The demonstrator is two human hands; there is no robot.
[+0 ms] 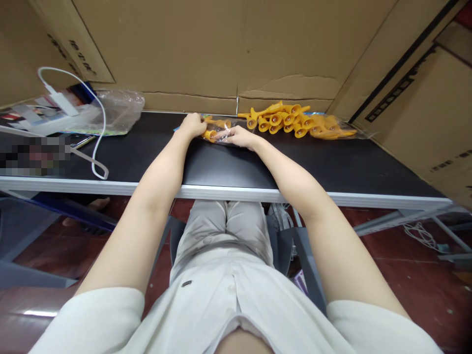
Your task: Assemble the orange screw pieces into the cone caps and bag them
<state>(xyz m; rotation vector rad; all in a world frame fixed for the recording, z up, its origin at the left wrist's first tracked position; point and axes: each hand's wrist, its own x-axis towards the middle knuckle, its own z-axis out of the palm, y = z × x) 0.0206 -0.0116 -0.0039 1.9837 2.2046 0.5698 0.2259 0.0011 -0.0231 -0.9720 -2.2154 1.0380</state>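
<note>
My left hand (191, 124) and my right hand (238, 135) rest at the far side of a black table (221, 167). Both are closed on a clear plastic bag (217, 130) that holds orange plastic parts. The left hand grips its left end, the right hand pinches its right end. Just to the right lies a pile of loose orange plastic parts (280, 120) with round cup-like ends. Beyond that pile lie more orange parts in clear bags (332, 129).
Cardboard walls (221, 49) close off the table's back and right side. At the left lie crumpled clear plastic (118, 110), a white charger with its cable (73, 105) and printed papers (33, 115). The table's metal front edge (221, 191) runs above my lap.
</note>
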